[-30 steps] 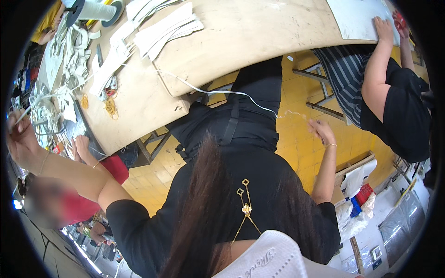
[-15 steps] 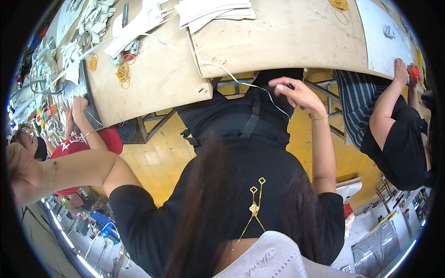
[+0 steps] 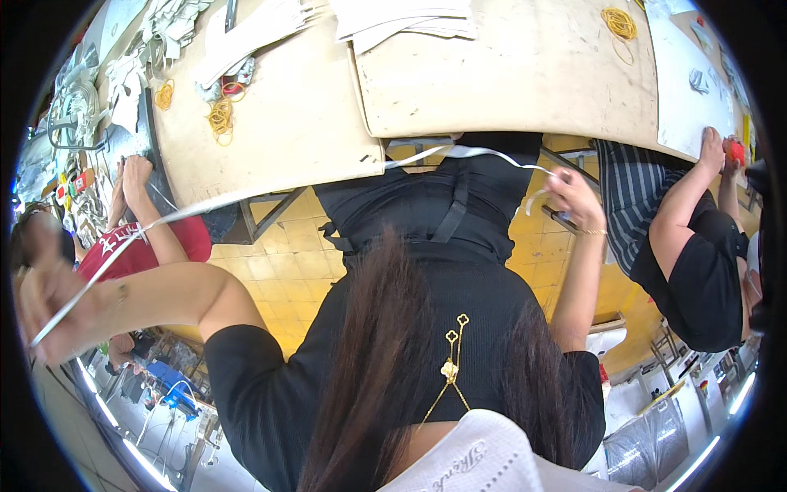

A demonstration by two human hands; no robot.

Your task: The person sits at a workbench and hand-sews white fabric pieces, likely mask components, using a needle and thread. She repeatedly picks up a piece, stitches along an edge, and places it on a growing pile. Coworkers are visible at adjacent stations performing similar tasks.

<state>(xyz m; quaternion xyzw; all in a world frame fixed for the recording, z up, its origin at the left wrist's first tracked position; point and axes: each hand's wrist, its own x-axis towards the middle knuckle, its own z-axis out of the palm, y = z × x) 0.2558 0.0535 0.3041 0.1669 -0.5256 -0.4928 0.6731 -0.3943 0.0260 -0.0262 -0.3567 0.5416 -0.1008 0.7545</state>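
A long, narrow white strip (image 3: pixel 197 205) runs in the air across the front of my body and over the near table edge. At the far left, my left hand (image 3: pixel 51 316) is raised out to the side, smeared by motion, with one end of the strip at its fingers. My right hand (image 3: pixel 576 199) is closed on the strip near its other end, in front of the table, with a short tail curling below the fingers. Between the two hands the strip bows and twists slightly over my dark-clothed lap (image 3: pixel 484 184).
Stacked white cut pieces (image 3: pixel 410 20) lie on the beige table (image 3: pixel 508 82). Yellow rubber bands (image 3: pixel 220 116) lie at the left, more at the far right. A person in red (image 3: pixel 184 238) works at the left, another in black shorts (image 3: pixel 697 287) at the right.
The strip, which hung from the table down over my lap, is now lifted and drawn across between my hands. My right hand has moved right and down, and its fingers have closed.
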